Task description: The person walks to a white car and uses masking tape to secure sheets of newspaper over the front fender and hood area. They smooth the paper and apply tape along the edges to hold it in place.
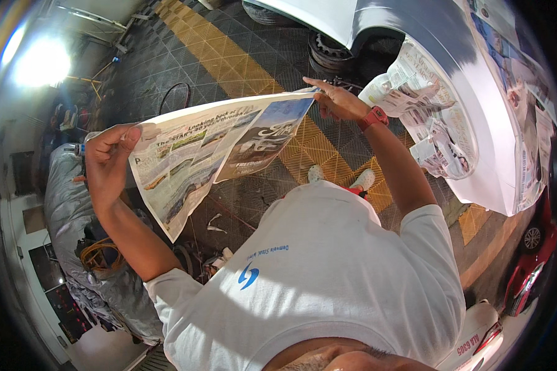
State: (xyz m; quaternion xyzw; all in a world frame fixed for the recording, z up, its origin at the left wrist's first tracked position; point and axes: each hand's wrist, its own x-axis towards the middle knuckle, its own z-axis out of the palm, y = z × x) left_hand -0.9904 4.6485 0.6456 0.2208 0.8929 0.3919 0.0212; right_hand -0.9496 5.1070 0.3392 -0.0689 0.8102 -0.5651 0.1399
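A double-page sheet of newspaper [195, 157] is stretched out in front of me, its lower left part hanging down. My left hand [108, 154] is closed on its left corner, thumb against the printed side. My right hand [339, 102] pinches the upper right corner, index finger pointing outward; a red watch [372, 117] is on that wrist. Just beside my left hand shows a small blue-and-white thing [79, 149] that I cannot make out. To the right stands a white car body [489, 157], with crumpled newspaper [430, 114] covering its wheel opening.
Loose tyres and a wheel [331, 52] lie under the car body. A silver cover [74, 198] drapes something large at left, with a coiled orange cord [99, 255] on it. Behind right are a red car [532, 266] and a white one [476, 337]. A bright lamp [43, 62] shines far left.
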